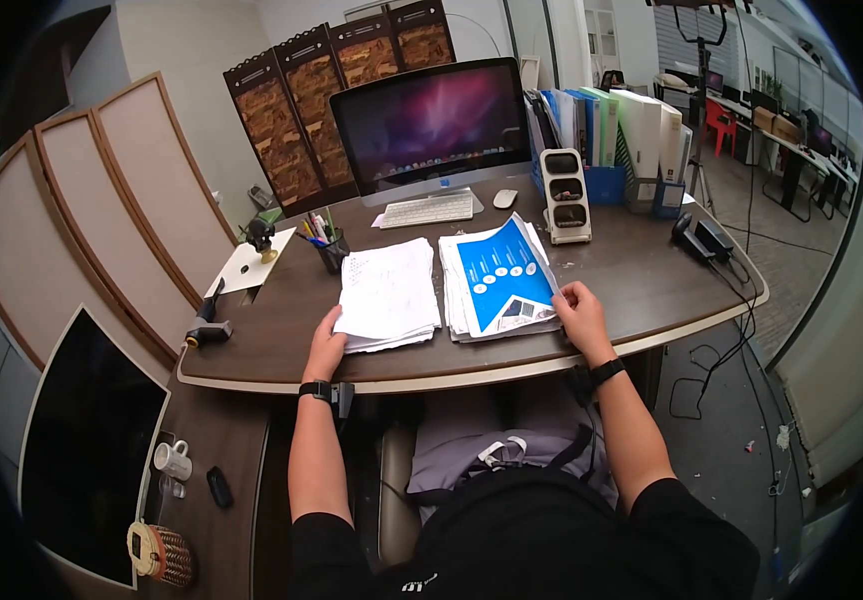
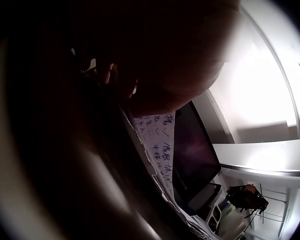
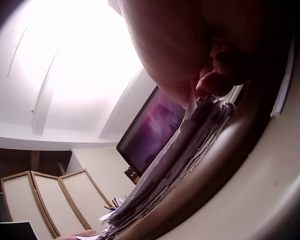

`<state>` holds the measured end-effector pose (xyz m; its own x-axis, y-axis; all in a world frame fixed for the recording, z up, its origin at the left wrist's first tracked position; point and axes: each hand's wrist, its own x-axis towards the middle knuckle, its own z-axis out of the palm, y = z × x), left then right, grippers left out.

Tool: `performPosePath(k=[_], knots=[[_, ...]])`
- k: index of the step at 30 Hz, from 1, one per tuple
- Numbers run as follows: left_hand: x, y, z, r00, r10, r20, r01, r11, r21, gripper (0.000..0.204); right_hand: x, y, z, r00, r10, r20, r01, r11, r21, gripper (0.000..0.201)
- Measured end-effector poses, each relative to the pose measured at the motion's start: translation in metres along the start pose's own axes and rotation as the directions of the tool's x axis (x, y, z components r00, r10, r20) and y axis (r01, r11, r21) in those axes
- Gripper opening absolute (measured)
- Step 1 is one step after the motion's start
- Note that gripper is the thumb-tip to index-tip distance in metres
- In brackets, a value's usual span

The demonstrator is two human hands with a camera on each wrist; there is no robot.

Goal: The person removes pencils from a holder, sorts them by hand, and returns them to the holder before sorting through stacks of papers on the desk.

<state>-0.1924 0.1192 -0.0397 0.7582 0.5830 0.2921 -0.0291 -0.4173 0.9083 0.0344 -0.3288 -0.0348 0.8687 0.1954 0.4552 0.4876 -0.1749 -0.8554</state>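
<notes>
Two stacks of paper lie side by side on the desk. My left hand (image 1: 327,345) rests at the near left corner of the white stack (image 1: 389,290), whose top sheet carries faint writing. In the left wrist view handwriting shows on that sheet (image 2: 157,142), and the hand is mostly dark. My right hand (image 1: 583,318) pinches the right edge of a blue printed sheet (image 1: 500,262) on top of the other stack (image 1: 459,318). That sheet's far corner curls up. From the right wrist, the fingers (image 3: 212,82) grip a paper edge above the ragged stack side (image 3: 190,145).
Behind the stacks stand a monitor (image 1: 437,125), a keyboard (image 1: 430,210) and a mouse (image 1: 505,199). A pen holder (image 1: 330,250) is at the left. A white three-slot stand (image 1: 566,200) and a row of binders (image 1: 637,140) rise at the right, near black devices with cables (image 1: 702,240).
</notes>
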Motion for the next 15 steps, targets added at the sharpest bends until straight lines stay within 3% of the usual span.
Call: performPosePath(k=[2, 4, 8, 12, 15], knots=[[-0.001, 0.008, 0.006, 0.999, -0.034, -0.034, 0.032, 0.998, -0.048, 0.063, 0.002, 0.002, 0.0, 1.0, -0.007, 0.0, 0.007, 1.0, 0.013, 0.02], [-0.002, 0.004, 0.01, 0.98, 0.007, -0.198, -0.02, 0.998, -0.066, 0.058, 0.003, 0.002, 0.002, 1.0, -0.006, -0.024, 0.008, 0.994, 0.111, 0.018], [-0.016, 0.0, 0.014, 0.861, 0.073, -0.503, -0.12, 0.991, -0.062, 0.049, -0.004, -0.013, -0.006, 0.99, 0.108, 0.085, -0.131, 0.931, 0.34, 0.021], [-0.051, 0.036, 0.058, 0.853, 0.241, -0.463, -0.164, 0.966, 0.201, 0.042, -0.001, -0.003, -0.008, 0.979, 0.067, 0.192, -0.132, 0.927, 0.351, 0.027], [-0.072, 0.051, 0.095, 0.862, 0.292, -0.415, -0.238, 0.955, 0.178, 0.04, -0.005, -0.006, -0.012, 0.966, 0.037, 0.257, -0.12, 0.942, 0.315, 0.029]])
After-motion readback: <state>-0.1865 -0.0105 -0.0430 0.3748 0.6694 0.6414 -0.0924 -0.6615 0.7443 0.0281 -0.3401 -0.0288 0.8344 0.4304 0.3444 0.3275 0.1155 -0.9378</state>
